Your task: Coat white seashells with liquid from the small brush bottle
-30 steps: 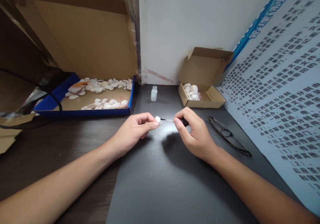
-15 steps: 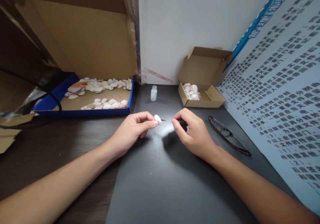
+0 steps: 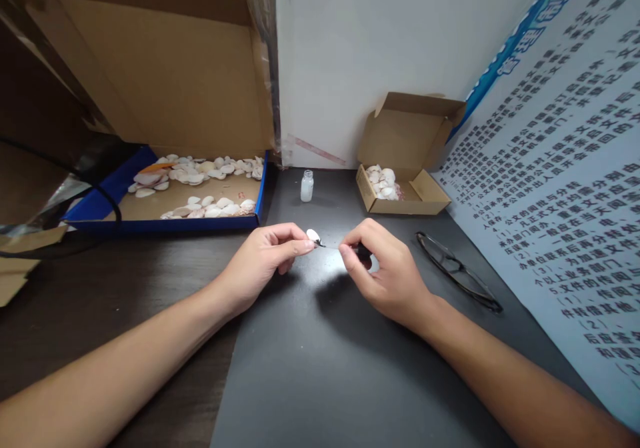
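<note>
White wall (image 3: 340,61), plain and smooth, fills the upper centre of the frame, with a printed white sheet (image 3: 560,135) bearing black characters and a blue heading slanting down the right side. Below it spreads a counter (image 3: 150,295), dark brown and wood-grained at the lower left, where it meets a flat dark grey mat (image 3: 290,381) across the lower centre. Near the middle of the frame, the left hand (image 3: 273,248) has its grip narrowed to a pinch, thumb and forefinger holding a small white seashell (image 3: 313,235) by its edge. Just right of it, the right hand (image 3: 383,261) has its grip closed around a thin tool with a black handle (image 3: 363,252), whose dark, slender tip reaches the lower part of the shell; whether the two touch is too small to tell. Above the hands stands a small clear glass bottle (image 3: 307,188) with whitish contents, upright. At the left of the frame, a large blue-edged cardboard box (image 3: 165,225) with its lid raised holds many pale shells (image 3: 193,170). Right of the bottle, a small brown cardboard box (image 3: 410,207) holds more shells, and black-framed glasses (image 3: 457,271) lie below it.
</note>
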A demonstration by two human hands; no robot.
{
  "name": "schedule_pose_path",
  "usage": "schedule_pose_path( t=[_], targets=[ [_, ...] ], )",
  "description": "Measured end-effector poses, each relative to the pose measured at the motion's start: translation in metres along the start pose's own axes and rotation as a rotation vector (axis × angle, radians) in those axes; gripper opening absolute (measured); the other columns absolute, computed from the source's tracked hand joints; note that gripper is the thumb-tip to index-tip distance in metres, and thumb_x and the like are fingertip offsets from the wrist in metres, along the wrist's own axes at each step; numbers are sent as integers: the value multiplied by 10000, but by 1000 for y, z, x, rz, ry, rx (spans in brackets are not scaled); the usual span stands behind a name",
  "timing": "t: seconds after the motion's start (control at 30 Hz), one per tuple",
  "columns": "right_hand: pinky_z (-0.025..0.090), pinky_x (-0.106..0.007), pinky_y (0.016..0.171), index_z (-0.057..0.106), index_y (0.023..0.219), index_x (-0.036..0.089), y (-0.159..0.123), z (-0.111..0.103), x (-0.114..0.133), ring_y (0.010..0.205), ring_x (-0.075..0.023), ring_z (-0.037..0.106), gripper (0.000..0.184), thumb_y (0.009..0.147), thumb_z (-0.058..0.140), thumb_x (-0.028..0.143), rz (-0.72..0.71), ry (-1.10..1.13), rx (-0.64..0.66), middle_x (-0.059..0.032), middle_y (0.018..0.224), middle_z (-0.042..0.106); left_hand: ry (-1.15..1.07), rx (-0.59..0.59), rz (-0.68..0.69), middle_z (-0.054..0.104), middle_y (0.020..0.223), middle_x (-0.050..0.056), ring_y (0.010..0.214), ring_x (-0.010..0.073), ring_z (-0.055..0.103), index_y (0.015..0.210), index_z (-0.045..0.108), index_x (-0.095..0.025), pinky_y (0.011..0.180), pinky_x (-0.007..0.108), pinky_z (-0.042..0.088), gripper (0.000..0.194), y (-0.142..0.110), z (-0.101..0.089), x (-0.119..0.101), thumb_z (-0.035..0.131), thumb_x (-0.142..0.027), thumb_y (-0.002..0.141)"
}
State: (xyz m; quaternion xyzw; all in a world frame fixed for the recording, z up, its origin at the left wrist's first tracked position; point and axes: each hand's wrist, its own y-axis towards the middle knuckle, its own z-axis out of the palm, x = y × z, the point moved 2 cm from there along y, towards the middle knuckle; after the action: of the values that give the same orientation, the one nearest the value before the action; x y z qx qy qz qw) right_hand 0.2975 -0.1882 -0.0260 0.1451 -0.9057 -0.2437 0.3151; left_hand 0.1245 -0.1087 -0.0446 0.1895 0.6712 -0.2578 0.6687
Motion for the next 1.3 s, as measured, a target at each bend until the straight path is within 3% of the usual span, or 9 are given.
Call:
schedule_pose_path(
  t=[0.73, 1.0, 1.3],
  targets=[
    [369, -247, 587, 520, 776, 182, -1, 2, -2, 631, -100, 471, 118, 894, 506, 182, 43, -68, 25, -6, 749, 539, -20, 28, 9, 405, 542, -56, 522, 70, 306, 658, 611, -161, 502, 231, 214, 212, 0, 1, 1, 699, -325, 759],
    [376, -252, 600, 496, 760, 185, 0, -1, 2, 637, -108, 467, 147, 907, 487, 174, 11, -27, -45, -3, 718, 514, 29, 36, -4, 390, 546, -59, 519, 64, 307, 697, 588, -156, 494, 224, 211, 225, 0, 0, 2, 679, -336, 798],
    [372, -232, 597, 523, 777, 172, -1, 2, 2, 636, -94, 463, 133, 909, 507, 158, -8, -4, -36, 2, 721, 513, -92, 166, 47, 520, 647, -51, 586, 69, 467, 829, 544, -178, 540, 186, 402, 183, -3, 7, 4, 664, -315, 847]
  ],
)
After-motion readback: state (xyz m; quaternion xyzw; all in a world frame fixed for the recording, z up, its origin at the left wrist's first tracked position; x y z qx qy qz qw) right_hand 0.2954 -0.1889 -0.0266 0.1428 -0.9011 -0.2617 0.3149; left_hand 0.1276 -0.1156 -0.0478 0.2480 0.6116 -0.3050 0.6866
